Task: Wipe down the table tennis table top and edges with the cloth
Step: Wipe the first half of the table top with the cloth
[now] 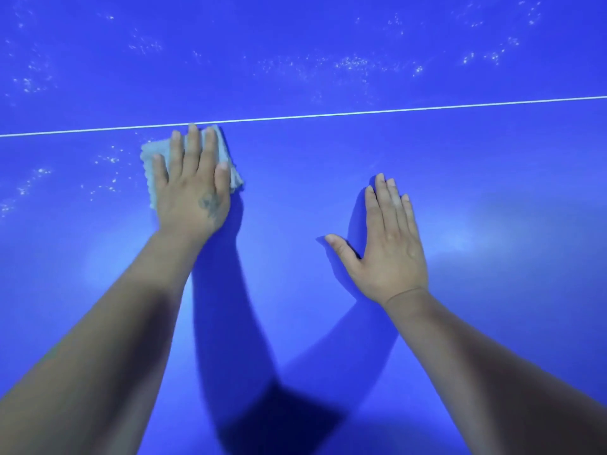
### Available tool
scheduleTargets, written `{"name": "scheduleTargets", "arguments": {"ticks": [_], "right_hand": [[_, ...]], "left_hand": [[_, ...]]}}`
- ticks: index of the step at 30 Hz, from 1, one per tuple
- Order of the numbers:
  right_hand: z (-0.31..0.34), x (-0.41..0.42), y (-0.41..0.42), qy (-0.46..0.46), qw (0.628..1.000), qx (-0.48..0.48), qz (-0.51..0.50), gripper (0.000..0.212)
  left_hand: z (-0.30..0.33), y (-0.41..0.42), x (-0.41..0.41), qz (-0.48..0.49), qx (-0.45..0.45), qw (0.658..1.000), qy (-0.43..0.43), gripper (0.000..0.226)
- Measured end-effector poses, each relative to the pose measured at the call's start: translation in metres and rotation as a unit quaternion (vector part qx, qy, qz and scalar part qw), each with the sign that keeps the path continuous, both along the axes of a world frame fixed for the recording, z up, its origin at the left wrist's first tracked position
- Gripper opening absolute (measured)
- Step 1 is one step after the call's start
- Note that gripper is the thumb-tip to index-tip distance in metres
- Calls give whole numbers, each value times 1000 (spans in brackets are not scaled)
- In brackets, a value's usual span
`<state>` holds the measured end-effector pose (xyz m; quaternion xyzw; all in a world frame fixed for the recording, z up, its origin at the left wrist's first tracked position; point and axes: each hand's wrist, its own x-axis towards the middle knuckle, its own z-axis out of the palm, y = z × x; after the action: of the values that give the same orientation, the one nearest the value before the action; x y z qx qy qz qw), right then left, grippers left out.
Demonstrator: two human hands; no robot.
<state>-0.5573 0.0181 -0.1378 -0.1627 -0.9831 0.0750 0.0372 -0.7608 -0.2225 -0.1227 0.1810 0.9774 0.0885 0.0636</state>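
The blue table tennis table top (pixel 295 178) fills the whole view. A thin white line (pixel 361 111) runs across it from left to right. My left hand (pixel 192 185) lies flat with straight fingers on a pale grey cloth (pixel 149 159), pressing it to the table just below the line. The cloth shows around my fingers and at both sides of the hand. My right hand (pixel 391 241) rests palm down on the bare surface to the right, fingers straight and together, thumb spread out. It holds nothing.
White specks of dust (pixel 351 64) are scattered over the surface beyond the line and at the left near the cloth (pixel 108 159). The near part of the table looks smooth and shiny. No table edge is in view.
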Motion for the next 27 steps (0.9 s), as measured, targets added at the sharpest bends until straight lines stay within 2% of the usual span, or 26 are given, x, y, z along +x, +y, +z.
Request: {"name": "scheduleTargets", "arguments": {"ticks": [3, 8, 10, 13, 15, 17, 20, 23, 27], "right_hand": [[1, 2, 0, 47, 997, -56, -6, 92], [3, 7, 3, 120, 986, -106, -53, 81], [3, 7, 3, 128, 982, -118, -68, 79], [2, 7, 3, 127, 982, -119, -73, 79], [2, 7, 3, 128, 983, -111, -68, 79], [3, 7, 2, 131, 983, -110, -64, 79], [4, 6, 2, 139, 981, -118, -67, 79], [5, 6, 2, 149, 977, -134, -75, 75], [3, 5, 4, 179, 970, -137, -93, 67]], "left_hand": [[-1, 46, -20, -1, 16, 1000, -7, 63], [11, 132, 2, -161, 47, 986, -23, 82], [8, 148, 13, -198, 49, 979, -10, 73], [5, 157, 21, -167, 139, 976, -11, 62], [12, 166, 24, -118, 234, 963, -62, 57], [19, 177, 25, -124, 277, 945, -122, 55], [20, 194, 30, -239, 201, 942, -124, 54], [13, 203, 37, -330, 77, 939, -61, 57], [3, 193, 41, -388, -4, 921, 34, 60]]}}
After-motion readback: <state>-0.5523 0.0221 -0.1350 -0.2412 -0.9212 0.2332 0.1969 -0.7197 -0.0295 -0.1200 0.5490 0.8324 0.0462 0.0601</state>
